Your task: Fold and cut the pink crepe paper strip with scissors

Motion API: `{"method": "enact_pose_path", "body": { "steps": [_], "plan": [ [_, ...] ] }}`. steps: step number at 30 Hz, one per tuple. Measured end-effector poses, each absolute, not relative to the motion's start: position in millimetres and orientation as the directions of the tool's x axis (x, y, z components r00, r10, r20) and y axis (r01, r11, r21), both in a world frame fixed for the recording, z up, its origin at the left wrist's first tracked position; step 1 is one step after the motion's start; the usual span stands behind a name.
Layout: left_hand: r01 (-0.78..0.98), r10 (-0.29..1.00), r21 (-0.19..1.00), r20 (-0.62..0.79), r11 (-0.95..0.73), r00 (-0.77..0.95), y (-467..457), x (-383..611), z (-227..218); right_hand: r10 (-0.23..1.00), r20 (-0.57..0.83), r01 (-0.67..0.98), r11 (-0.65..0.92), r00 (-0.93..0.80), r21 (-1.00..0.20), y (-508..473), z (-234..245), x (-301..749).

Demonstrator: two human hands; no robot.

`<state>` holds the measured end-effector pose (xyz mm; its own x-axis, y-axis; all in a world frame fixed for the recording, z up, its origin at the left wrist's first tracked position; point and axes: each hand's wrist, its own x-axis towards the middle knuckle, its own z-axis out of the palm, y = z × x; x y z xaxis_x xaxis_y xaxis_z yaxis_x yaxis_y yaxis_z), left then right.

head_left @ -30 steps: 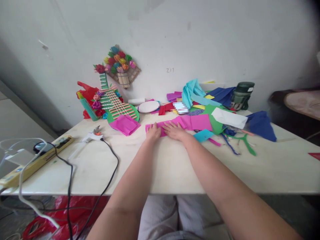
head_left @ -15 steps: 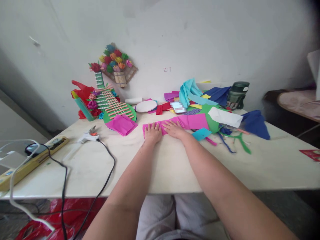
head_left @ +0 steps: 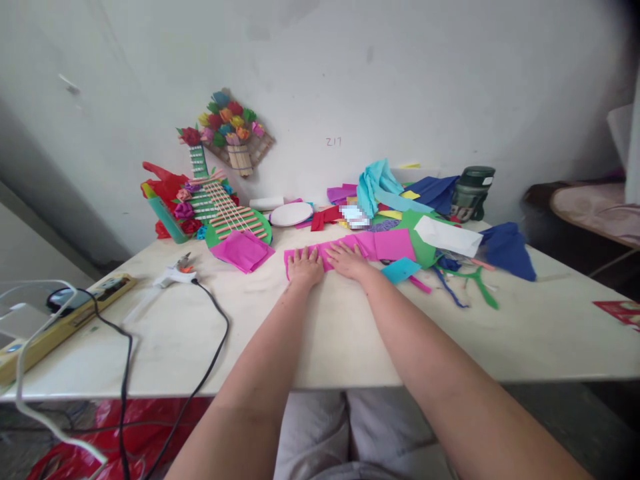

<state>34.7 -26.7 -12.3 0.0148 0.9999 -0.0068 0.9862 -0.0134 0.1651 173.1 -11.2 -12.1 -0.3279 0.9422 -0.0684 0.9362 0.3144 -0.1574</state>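
Note:
A long strip of bright pink crepe paper (head_left: 367, 244) lies flat on the white table (head_left: 345, 333). My left hand (head_left: 306, 267) presses on its left end, palm down with the fingers spread. Just to the right, my right hand (head_left: 349, 260) lies flat on the strip too, fingers outstretched. Under both palms part of the paper is hidden. Left of my hands, a folded pink paper piece (head_left: 243, 251) rests against a green guitar-shaped craft (head_left: 213, 220) with sticks and paper flowers. A light blue paper piece (head_left: 401, 271) sits beside my right wrist.
A white glue gun (head_left: 175, 275) with a black cord and a yellow power strip (head_left: 75, 317) lie on the left. Behind are a white oval disc (head_left: 291, 214) and crumpled cyan paper (head_left: 377, 187). A dark green bottle (head_left: 471, 193) stands at back right near blue paper (head_left: 509, 252).
Both hands stay on the pink crepe paper in nearly the same place. The whole view has shifted very slightly; nothing was taken up or let go.

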Motion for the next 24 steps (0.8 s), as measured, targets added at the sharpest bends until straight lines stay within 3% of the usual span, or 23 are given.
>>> {"method": "enact_pose_path", "body": {
  "steps": [9,14,24],
  "plan": [
    [0.989,1.000,0.150,-0.010,-0.003,0.005,-28,37,-11,0.914,0.050,0.901,0.404,-0.402,-0.160,-19,-9,166],
    [0.989,1.000,0.146,-0.011,0.001,0.001,-27,37,-12,0.926,-0.057,0.921,0.364,-0.374,-0.141,-20,-10,163],
    [0.990,1.000,0.141,0.023,-0.007,0.004,-27,36,-14,0.934,-0.081,0.931,0.335,-0.349,-0.148,-13,-13,162]
  ]
}}
